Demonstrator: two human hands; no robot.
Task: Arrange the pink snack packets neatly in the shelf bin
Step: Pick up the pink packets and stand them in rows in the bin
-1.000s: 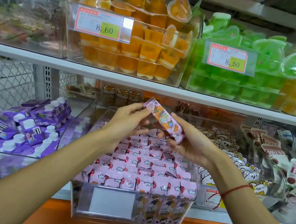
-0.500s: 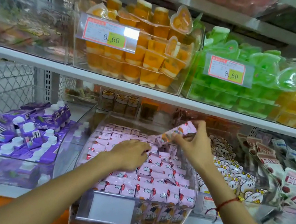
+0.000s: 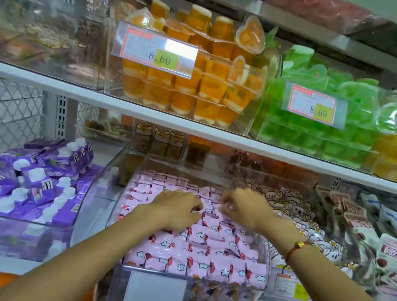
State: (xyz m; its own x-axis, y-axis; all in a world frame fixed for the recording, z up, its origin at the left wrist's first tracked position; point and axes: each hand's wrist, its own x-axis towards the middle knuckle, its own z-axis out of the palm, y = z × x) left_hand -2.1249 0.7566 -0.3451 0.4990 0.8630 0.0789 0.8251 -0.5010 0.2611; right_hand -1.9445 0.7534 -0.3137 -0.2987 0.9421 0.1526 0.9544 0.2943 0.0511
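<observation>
Packets (image 3: pixel 200 250) filled the clear bin (image 3: pixel 267 265) on the lower shelf, rows running from its front wall back under your hands. Your left hand (image 3: pixel 175 209) lay palm down on the middle rows, fingers spread and pressing, closed on nothing. Your right hand (image 3: pixel 244 208) sat just beside it, fingers curled down into the back rows; blur hid whether that grip pinched a packet or only nudged one, so I could not tell.

The risk lay mostly under your left palm. The packets looked slick and loosely stacked, so a sideways push could have slid the row beneath and skewed the tidy front rows nearer you. To the right of your right grip the bin wall stood low, with white bear-print snacks (image 3: pixel 308 230) just past it; a packet flicked that way could have hopped into them. Lifting either hand fast might also have dragged a packet up on end.
</observation>
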